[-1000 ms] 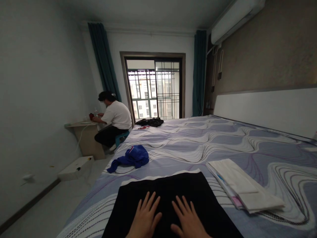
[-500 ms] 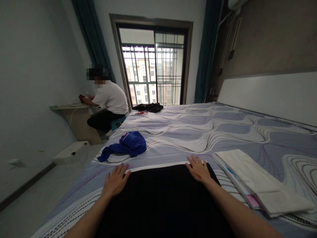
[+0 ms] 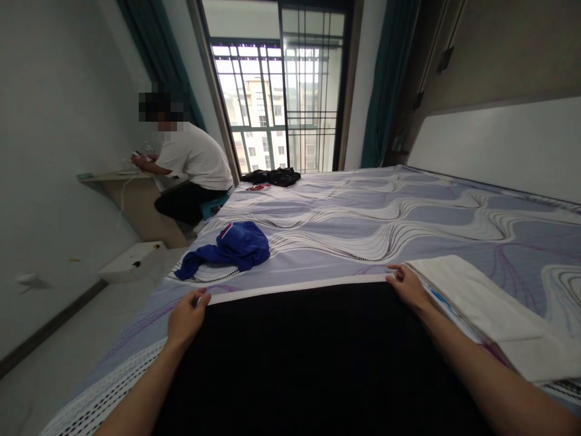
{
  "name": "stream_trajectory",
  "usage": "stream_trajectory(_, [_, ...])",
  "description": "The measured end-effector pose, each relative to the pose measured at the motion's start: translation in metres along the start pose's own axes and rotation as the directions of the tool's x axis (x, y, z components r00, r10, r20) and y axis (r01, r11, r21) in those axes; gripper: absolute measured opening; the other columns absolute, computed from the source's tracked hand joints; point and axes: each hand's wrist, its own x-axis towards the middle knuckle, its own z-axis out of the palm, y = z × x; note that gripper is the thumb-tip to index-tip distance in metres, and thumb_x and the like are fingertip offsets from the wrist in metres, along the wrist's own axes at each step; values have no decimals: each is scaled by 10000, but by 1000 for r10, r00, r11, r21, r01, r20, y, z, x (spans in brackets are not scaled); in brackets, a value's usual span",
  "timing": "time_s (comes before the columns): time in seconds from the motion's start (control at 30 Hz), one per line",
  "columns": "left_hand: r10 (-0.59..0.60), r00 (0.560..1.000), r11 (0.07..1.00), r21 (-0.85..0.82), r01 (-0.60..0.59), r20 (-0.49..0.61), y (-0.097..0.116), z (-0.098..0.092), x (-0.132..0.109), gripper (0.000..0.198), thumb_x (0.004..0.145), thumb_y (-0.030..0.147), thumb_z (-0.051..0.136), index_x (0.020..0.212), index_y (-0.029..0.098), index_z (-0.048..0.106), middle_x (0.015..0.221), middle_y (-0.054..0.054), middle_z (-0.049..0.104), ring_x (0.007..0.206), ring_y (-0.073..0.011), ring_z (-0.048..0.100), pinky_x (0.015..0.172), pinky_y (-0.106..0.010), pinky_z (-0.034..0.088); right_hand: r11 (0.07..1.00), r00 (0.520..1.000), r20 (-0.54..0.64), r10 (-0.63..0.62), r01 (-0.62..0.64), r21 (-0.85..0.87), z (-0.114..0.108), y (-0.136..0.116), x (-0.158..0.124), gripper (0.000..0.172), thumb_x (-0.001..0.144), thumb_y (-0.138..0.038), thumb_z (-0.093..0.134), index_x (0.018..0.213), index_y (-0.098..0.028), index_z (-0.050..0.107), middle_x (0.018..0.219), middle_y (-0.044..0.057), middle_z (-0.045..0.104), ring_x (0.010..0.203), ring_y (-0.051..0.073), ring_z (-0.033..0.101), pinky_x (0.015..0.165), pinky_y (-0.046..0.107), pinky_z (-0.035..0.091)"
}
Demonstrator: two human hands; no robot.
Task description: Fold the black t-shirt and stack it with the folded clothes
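Low across the centre of the frame, a black garment (image 3: 313, 345) with a white far edge lies flat on the bed (image 3: 408, 224). At lower left the left hand (image 3: 185, 316) pinches its far corner; right of centre the right hand (image 3: 408, 286) grips the other, fingers curled on the trim. They appear to be stretching it smooth for folding; the next move likely calls for lifting both corners evenly. Folded white cloth (image 3: 490, 309) sits just right.

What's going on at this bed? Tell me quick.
A person is spreading a black cloth with a white edge flat on the bed. The left hand and right hand each pinch a far corner. A blue garment lies beyond, folded white sheets to the right. Another person sits at a desk.
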Motion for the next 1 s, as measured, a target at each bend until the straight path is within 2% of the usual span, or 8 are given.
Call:
stream_trajectory(0.3, [-46, 999, 995, 91, 45, 8, 26, -7, -3, 407, 796, 430, 464, 1013, 131, 635, 1190, -203, 651, 1120, -369, 580, 954, -493, 447, 986, 993, -45, 110, -115, -121, -9, -34, -4, 411, 794, -282, 521, 1170, -128, 584, 990, 125, 663, 965, 269, 609, 885, 393, 438])
stream_trajectory(0.4, [32, 999, 991, 129, -26, -44, 66, -6, -57, 591, 854, 445, 423, 1329, 98, 476, 1396, -234, 506, 1312, -413, 420, 1014, -593, 379, 971, 994, -77, 79, -94, -219, 1, -83, -51, 529, 836, -301, 526, 1336, -131, 511, 1393, 225, 478, 1306, 412, 381, 1042, 615, 258])
stream_trajectory(0.43, [187, 982, 971, 158, -178, -40, 81, -3, -82, 581, 889, 414, 381, 1377, 106, 443, 1477, -209, 430, 1393, -382, 326, 1076, -572, 333, 956, 998, -60, 0, -18, -294, 8, -102, -77, 557, 873, -341, 495, 1401, -168, 457, 1508, 194, 356, 1387, 433, 247, 1063, 679, 157])
stream_trajectory(0.53, [588, 772, 782, 72, -619, 241, 117, 12, -161, 523, 940, 407, 343, 1452, 301, 377, 1573, -30, 329, 1459, -267, 244, 1148, -493, 293, 878, 905, 283, -319, 394, -271, 28, -153, -166, 566, 949, -490, 356, 1493, -341, 307, 1614, 17, 166, 1469, 352, 57, 1123, 651, 23])
stream_trajectory(0.6, [600, 734, 758, 68, -649, 319, 124, 15, -199, 521, 958, 401, 311, 1476, 340, 312, 1590, -10, 276, 1465, -274, 227, 1154, -545, 268, 852, 811, 436, -390, 497, -164, 33, -170, -213, 567, 971, -550, 239, 1510, -377, 229, 1616, -24, 137, 1479, 303, 64, 1148, 615, 28])
stream_trajectory(0.77, [419, 840, 843, 195, -501, 344, 81, -21, -220, 538, 952, 512, 276, 1473, 378, 268, 1599, -7, 223, 1469, -273, 203, 1156, -563, 253, 874, 848, 465, -256, 408, -263, -3, -141, -238, 638, 938, -643, 248, 1511, -363, 218, 1613, -9, 114, 1478, 301, 90, 1148, 631, 34])
stream_trajectory(0.87, [294, 902, 862, 319, -393, 317, 23, -49, -225, 561, 935, 474, 291, 1476, 325, 288, 1604, -36, 197, 1470, -289, 191, 1136, -578, 272, 862, 920, 362, -150, 302, -408, -32, -99, -230, 644, 939, -610, 272, 1511, -316, 248, 1607, 17, 147, 1471, 307, 131, 1139, 644, 75])
stream_trajectory(1.0, [233, 936, 819, 466, -335, 264, -66, -69, -244, 500, 812, 336, 460, 1294, 310, 590, 1571, -48, 310, 1457, -380, 193, 1094, -691, 227, 853, 988, 153, -24, 100, -511, -61, -42, -238, 684, 913, -533, 318, 1496, -174, 313, 1569, 99, 283, 1424, 342, 268, 1095, 660, 212])
